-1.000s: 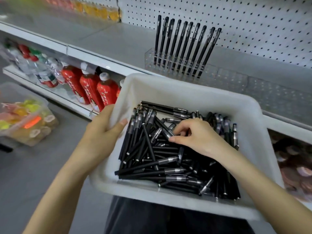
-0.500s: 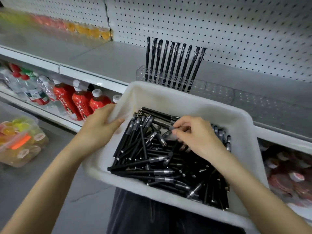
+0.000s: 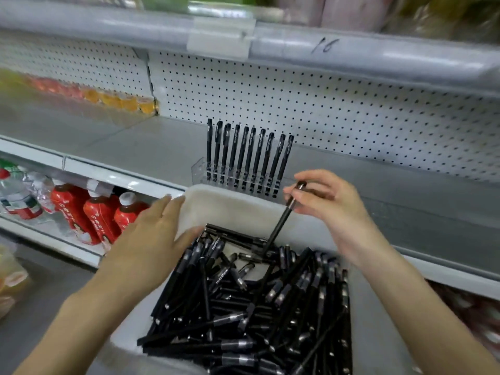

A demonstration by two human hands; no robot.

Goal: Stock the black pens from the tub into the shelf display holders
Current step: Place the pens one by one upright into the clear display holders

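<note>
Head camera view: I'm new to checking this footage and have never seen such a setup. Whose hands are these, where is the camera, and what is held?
No machine here: a person wears one wide-angle camera on the head, looking forward and down at the hands. The left hand grips the rim of a white tub full of loose black pens. The right hand pinches a single black pen above the pile. Behind, on the grey shelf, a clear display holder has a row of standing pens. Red bottles stand on the shelf below.
</note>
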